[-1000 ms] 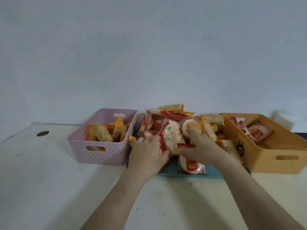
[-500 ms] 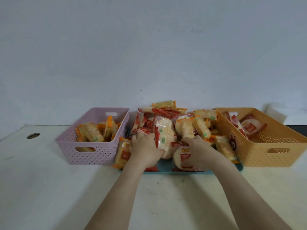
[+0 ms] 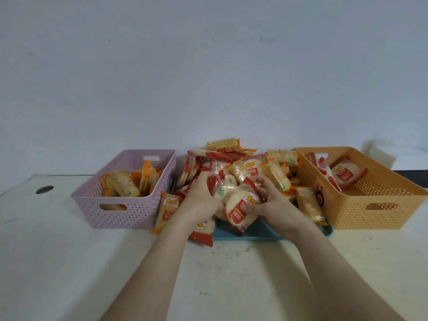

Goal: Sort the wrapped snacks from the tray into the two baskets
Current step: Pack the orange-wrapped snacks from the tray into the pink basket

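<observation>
A heap of wrapped snacks (image 3: pixel 240 167) covers the blue tray (image 3: pixel 252 232) between two baskets. My left hand (image 3: pixel 199 200) grips a packet with a green spot (image 3: pixel 223 189) at the front of the heap. My right hand (image 3: pixel 273 205) holds a round red-wrapped rice cracker (image 3: pixel 238 210), thumb on its face. The pink basket (image 3: pixel 120 212) on the left holds several orange-wrapped snacks (image 3: pixel 125 184). The orange basket (image 3: pixel 375 205) on the right holds red-wrapped crackers (image 3: pixel 345 173).
An orange-wrapped snack (image 3: pixel 168 210) leans between the pink basket and the tray. A red packet (image 3: pixel 203 235) hangs over the tray's front edge. A round cable hole (image 3: pixel 44 189) sits far left in the white table (image 3: pixel 69 262). A plain wall stands close behind.
Both hands have closed in on the front of the heap and lifted packets slightly; the right hand now has the red round cracker raised off the tray.
</observation>
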A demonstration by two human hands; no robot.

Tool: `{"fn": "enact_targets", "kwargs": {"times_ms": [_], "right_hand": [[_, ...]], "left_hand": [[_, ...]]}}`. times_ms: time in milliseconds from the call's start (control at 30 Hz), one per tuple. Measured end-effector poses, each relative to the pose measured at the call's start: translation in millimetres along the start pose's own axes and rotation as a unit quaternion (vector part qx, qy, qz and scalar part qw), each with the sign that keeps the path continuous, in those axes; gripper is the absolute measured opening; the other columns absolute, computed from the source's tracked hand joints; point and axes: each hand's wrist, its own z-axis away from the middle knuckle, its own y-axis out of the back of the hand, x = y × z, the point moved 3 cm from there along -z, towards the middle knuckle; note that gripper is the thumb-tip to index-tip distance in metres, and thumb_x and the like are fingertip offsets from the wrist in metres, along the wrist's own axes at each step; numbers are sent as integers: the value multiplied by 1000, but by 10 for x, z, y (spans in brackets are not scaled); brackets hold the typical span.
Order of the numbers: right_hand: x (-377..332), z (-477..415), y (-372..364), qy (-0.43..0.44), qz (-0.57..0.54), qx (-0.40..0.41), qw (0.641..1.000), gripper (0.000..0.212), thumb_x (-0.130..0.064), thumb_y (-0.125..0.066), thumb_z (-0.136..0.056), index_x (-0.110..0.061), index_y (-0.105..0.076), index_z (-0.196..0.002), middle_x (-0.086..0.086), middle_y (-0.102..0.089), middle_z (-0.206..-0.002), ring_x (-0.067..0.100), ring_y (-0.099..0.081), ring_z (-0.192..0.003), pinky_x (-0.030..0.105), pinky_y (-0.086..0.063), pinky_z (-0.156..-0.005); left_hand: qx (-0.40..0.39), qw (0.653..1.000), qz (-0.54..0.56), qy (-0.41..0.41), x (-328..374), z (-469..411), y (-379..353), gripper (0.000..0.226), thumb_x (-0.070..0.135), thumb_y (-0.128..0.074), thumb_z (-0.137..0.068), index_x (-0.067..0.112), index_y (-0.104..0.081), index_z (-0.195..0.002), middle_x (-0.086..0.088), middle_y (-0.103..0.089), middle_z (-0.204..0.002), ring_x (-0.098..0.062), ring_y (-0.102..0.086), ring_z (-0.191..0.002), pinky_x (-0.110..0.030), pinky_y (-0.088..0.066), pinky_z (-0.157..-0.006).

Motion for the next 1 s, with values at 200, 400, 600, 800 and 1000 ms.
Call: {"fn": "enact_targets", "kwargs": {"times_ms": [200, 400, 600, 800, 1000], "right_hand": [[-17, 37, 21, -22, -95, -104, 990, 81, -1, -78, -74, -28, -42, -141, 13, -62, -129, 32, -63, -115, 45, -53, -91], [-149, 145, 48, -31, -17, -123, 992, 73, 0, -79, -73, -19, -48, -136, 15, -59, -131, 31, -63, -115, 46, -52, -96], [-829, 543, 293, 122, 119, -68, 983, 70, -3, -82, -68, -29, -55, -127, 10, -63, -124, 27, -66, -109, 46, -55, -92], [-1358, 986, 1007, 297, 177, 109, 932, 62, 0, -79, -74, -27, -54, -124, 3, -69, -101, 18, -71, -88, 27, -59, -70], [-1150, 825, 1498, 294, 369, 327, 819, 67, -28, -75, -80, -33, -39, -136, -20, -52, -118, -6, -55, -98, 14, -47, -77]], "left_hand": [[-106, 972, 209, -3, 170, 107, 19, 30, 30, -70, -86, 19, -66, -113, 1, -75, -103, -19, -71, -96, -38, -56, -86], [-185, 974, 121, -58, 252, 250, -42, 45, 16, -82, -74, 13, -65, -116, -2, -74, -108, -18, -70, -102, -37, -54, -91], [-98, 962, 158, -201, 763, 308, -212, 35, 14, -85, -65, 24, -74, -97, 2, -75, -96, -13, -69, -91, -32, -57, -82], [16, 953, 23, -302, 1510, 133, -840, 42, 25, -76, -82, 28, -62, -122, 7, -60, -115, -9, -56, -112, -32, -46, -101], [6, 958, -28, -285, 1846, -217, -1446, 55, 18, -55, -98, 37, -36, -146, 6, -49, -142, 11, -51, -111, -3, -37, -80]]}}
